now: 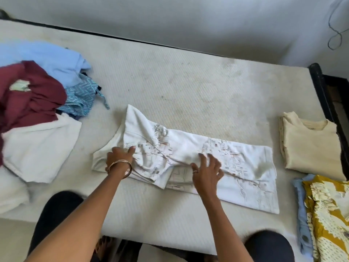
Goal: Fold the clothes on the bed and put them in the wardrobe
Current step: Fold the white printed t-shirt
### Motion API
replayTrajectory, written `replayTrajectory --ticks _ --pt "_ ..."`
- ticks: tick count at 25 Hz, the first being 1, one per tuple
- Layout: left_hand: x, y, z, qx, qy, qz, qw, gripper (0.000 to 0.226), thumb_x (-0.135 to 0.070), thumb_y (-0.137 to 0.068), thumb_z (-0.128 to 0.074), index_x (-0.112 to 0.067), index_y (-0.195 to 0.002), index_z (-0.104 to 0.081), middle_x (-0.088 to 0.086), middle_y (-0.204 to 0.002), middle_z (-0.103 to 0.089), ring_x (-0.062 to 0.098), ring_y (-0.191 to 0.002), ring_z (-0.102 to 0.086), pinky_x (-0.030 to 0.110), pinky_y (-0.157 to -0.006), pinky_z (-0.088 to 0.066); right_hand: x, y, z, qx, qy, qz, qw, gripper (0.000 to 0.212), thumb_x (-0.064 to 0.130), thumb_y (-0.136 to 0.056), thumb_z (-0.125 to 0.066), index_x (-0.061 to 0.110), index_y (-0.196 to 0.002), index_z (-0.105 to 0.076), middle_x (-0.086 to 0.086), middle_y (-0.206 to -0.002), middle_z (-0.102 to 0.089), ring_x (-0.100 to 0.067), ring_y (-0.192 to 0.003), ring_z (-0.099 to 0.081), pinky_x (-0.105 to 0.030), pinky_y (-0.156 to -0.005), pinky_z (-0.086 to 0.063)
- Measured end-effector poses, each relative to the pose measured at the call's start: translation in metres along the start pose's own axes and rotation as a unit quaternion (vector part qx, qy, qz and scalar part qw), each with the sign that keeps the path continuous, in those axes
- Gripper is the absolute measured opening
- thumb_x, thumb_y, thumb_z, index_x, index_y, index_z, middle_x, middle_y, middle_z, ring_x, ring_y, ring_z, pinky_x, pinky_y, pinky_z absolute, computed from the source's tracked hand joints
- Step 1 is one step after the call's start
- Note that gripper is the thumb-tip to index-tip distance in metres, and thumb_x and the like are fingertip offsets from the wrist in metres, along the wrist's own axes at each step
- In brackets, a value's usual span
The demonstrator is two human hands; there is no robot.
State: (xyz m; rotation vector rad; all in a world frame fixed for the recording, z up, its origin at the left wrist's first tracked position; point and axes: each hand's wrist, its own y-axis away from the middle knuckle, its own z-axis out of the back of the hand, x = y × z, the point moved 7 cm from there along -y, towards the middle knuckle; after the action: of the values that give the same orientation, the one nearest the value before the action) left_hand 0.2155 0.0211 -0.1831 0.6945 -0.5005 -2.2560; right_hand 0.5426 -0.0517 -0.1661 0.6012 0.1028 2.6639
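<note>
a: across the middle of the bed, the white printed shirt lies lengthwise, half folded. why both hands on it?

b: left hand presses flat near the collar end, fingers straight; right hand spreads wide over the bunched middle — smoothing, i'd judge.

a: room to move?

b: unfolded pile sits left, folded stack right by the bed's edge — bare mattress beyond. wardrobe isn't in view.

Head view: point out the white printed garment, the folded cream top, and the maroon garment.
white printed garment (232, 148), head view, flat printed panel right of the hands
folded cream top (311, 144), head view, middle of its front
maroon garment (37, 97), head view, bunched upper folds
</note>
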Motion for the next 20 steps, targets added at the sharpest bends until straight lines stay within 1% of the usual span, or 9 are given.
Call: replayTrajectory --ticks 3,6,8,10,12,14,17,19,20 --pt "-0.017 -0.002 0.009 0.044 0.074 -0.073 0.994 0.039 -0.046 -0.081 -0.068 -0.008 -0.092 -0.069 0.018 -0.099 -0.070 0.037 -0.099 -0.063 0.037 -0.081 -0.047 0.086 0.015 -0.016 0.075 -0.007 0.142 0.987 0.044 0.037 -0.093 -0.061 0.022 -0.133 -0.054 -0.007 -0.135 -0.053 -0.032 -0.125 -0.042 -0.050 -0.098 -0.037" --pt "-0.035 0.006 0.026 0.007 0.186 -0.085 0.979 0.039 -0.035 -0.080 -0.070 -0.003 -0.061 -0.057 0.022 -0.076 -0.067 0.038 -0.082 -0.063 0.036 -0.067 -0.042 0.143 0.034 -0.026 0.080 -0.021 0.240 0.967 0.053 0.042 -0.080 -0.070 0.017 -0.125 -0.057 -0.009 -0.117 -0.061 -0.035 -0.106 -0.055 -0.048 -0.082 -0.051" --pt "-0.044 0.019 0.039 -0.004 0.207 -0.113 0.972 0.038 -0.034 -0.081 -0.070 -0.003 -0.061 -0.058 0.023 -0.075 -0.066 0.037 -0.078 -0.062 0.034 -0.063 -0.038 0.164 0.044 -0.032 0.073 -0.011 0.234 0.969 0.075 0.057 -0.077 -0.065 0.015 -0.136 -0.049 -0.010 -0.125 -0.056 -0.035 -0.110 -0.052 -0.046 -0.086 -0.047" --pt "-0.046 0.033 0.051 -0.047 0.133 -0.172 0.975 0.037 -0.038 -0.081 -0.068 -0.004 -0.066 -0.065 0.018 -0.077 -0.068 0.035 -0.083 -0.061 0.034 -0.066 -0.039 0.180 0.052 -0.039 0.093 0.023 0.185 0.978 0.092 0.066 -0.077 -0.060 0.016 -0.149 -0.031 -0.009 -0.142 -0.040 -0.033 -0.127 -0.039 -0.048 -0.101 -0.036" --pt "-0.047 0.044 0.062 -0.102 0.032 -0.255 0.961 0.038 -0.044 -0.080 -0.066 -0.008 -0.066 -0.067 0.010 -0.076 -0.069 0.032 -0.089 -0.057 0.035 -0.070 -0.041 0.190 0.060 -0.049 0.128 0.026 0.121 0.984 0.095 0.060 -0.079 -0.065 0.021 -0.152 -0.017 -0.006 -0.150 -0.025 -0.030 -0.138 -0.024 -0.048 -0.108 -0.025" --pt "-0.046 0.044 0.063 -0.066 0.046 -0.299 0.951 0.041 -0.042 -0.082 -0.068 -0.011 -0.057 -0.059 0.010 -0.068 -0.066 0.031 -0.080 -0.058 0.031 -0.063 -0.036 0.193 0.064 -0.045 0.114 -0.002 0.085 0.990 0.095 0.055 -0.080 -0.067 0.024 -0.152 -0.014 -0.005 -0.150 -0.023 -0.029 -0.140 -0.020 -0.047 -0.109 -0.022" --pt "-0.039 0.039 0.063 0.014 0.128 -0.246 0.961 0.048 -0.038 -0.085 -0.067 -0.016 -0.050 -0.043 0.014 -0.063 -0.062 0.026 -0.061 -0.051 0.029 -0.059 -0.031 0.194 0.059 -0.044 0.132 -0.039 0.111 0.984 0.111 0.062 -0.075 -0.070 0.020 -0.155 -0.006 -0.006 -0.149 -0.024 -0.027 -0.138 -0.024 -0.048 -0.107 -0.027" --pt "-0.028 0.037 0.055 0.075 0.268 -0.111 0.954 0.035 -0.034 -0.086 -0.066 -0.011 -0.062 -0.056 0.014 -0.068 -0.066 0.024 -0.061 -0.054 0.030 -0.058 -0.040 0.199 0.060 -0.047 0.162 -0.035 0.132 0.977 0.128 0.066 -0.067 -0.074 0.020 -0.156 0.006 -0.005 -0.150 -0.021 -0.026 -0.138 -0.022 -0.052 -0.107 -0.027" --pt "-0.021 0.040 0.044 0.121 0.348 -0.022 0.929 0.024 -0.027 -0.088 -0.064 -0.007 -0.074 -0.060 0.013 -0.067 -0.067 0.022 -0.057 -0.058 0.029 -0.055 -0.046 0.201 0.060 -0.047 0.151 -0.017 0.133 0.979 0.131 0.066 -0.066 -0.074 0.022 -0.155 0.010 -0.005 -0.151 -0.021 -0.026 -0.138 -0.022 -0.054 -0.107 -0.027"
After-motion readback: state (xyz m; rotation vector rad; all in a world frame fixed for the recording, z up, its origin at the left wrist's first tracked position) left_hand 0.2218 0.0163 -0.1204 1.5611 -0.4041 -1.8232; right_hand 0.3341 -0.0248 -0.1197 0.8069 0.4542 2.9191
